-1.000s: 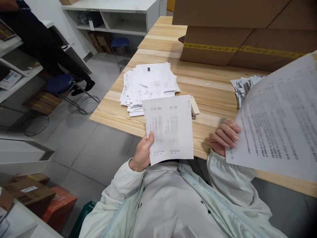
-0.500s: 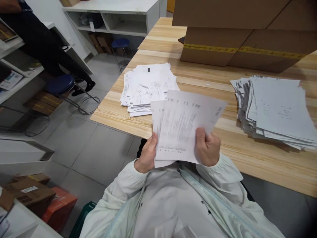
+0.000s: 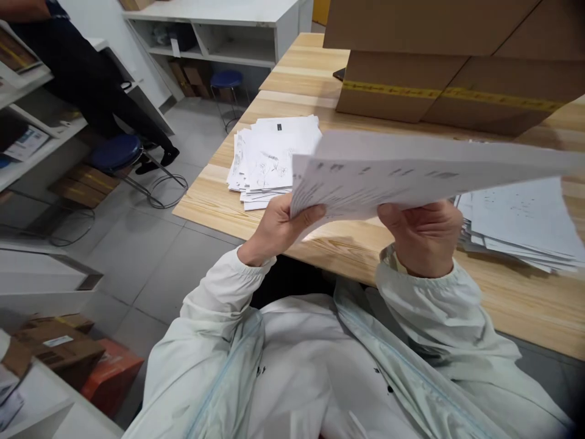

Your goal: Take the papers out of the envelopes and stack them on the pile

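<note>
Both my hands hold printed sheets of paper (image 3: 411,171) lifted above the wooden table (image 3: 525,299), tilted almost flat toward the camera. My left hand (image 3: 278,228) pinches their left edge with the thumb on top. My right hand (image 3: 423,235) grips them from below near the middle. A spread pile of white sheets with flower drawings (image 3: 269,158) lies on the table behind my left hand. Another stack of printed sheets (image 3: 521,225) lies to the right, partly hidden by the raised papers.
Large cardboard boxes (image 3: 448,67) stand at the back of the table. Left of the table are blue stools (image 3: 114,152), white shelving (image 3: 219,30) and a person in dark clothes (image 3: 86,79). Cartons (image 3: 59,347) sit on the floor at lower left.
My right hand brought a sheet from the right onto the one in my left hand. Both hands then raised the sheets up and tilted them flat.
</note>
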A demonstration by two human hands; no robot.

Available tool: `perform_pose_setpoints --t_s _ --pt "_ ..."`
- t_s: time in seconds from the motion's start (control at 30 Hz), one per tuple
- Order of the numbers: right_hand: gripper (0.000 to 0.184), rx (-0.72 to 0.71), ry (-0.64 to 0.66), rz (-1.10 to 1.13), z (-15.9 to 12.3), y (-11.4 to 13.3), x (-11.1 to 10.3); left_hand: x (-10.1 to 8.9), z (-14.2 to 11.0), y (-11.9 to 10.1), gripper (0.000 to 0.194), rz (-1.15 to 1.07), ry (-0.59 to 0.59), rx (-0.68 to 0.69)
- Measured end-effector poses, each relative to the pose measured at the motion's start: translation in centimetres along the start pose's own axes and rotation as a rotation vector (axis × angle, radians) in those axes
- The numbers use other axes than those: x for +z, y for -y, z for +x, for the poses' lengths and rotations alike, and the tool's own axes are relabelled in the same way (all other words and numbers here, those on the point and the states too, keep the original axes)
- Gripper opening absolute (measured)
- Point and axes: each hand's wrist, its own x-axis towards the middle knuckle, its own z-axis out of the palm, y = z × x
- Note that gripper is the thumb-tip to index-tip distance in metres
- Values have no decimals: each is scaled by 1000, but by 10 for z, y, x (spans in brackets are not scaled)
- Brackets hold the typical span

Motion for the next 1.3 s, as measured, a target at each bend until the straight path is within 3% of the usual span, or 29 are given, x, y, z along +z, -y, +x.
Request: perform_pose_setpoints --t_s 0.2,0.3,0.57,0.73,0.83,0.93,1.03,1.1,1.2,1.3 --pt "26 221 53 -35 -17 -29 -1 4 3 22 41 -92 -60 -87" --pt "35 284 44 -119 -23 -37 -3 9 0 22 36 -134 -79 -83" --pt "43 174 -13 -191 -15 -28 4 21 3 15 29 -169 -125 -13" --pt "37 174 -75 -316 -17 -17 1 31 -1 8 31 -155 -160 0" --pt "30 248 -103 -354 -18 -3 -18 46 -18 -1 50 -211 -227 -139" --pt "34 472 33 -256 -23 10 -51 62 -43 0 60 -274 -226 -332" --pt "40 790 224 -197 -36 14 -85 73 -60 13 46 -284 -68 -503" --pt "41 942 265 -168 -45 11 -104 78 -60 23 32 -330 87 -635" --pt "39 976 218 -146 -55 2 -121 84 -49 32 27 -442 208 -809" --pt "35 905 195 -196 -55 -11 -129 91 -36 35 34 -471 217 -892"
